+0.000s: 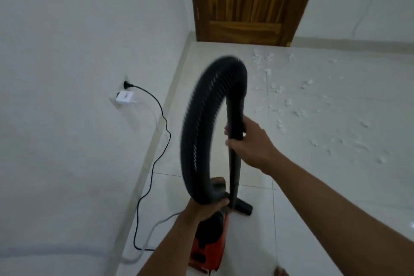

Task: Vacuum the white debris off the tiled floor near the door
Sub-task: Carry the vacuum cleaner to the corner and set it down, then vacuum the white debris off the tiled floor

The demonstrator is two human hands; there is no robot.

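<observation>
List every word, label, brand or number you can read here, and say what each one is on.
White plug-in charger: a faint grey mark, too blurred to read.
Red vacuum body: no lettering shows.
No other text or sign is visible, so nothing can be quoted.

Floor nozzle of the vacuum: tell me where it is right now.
In the head view, the floor nozzle sits on the tiles at lower centre, just right of the red vacuum body, with the white debris farther off toward the door.
</observation>
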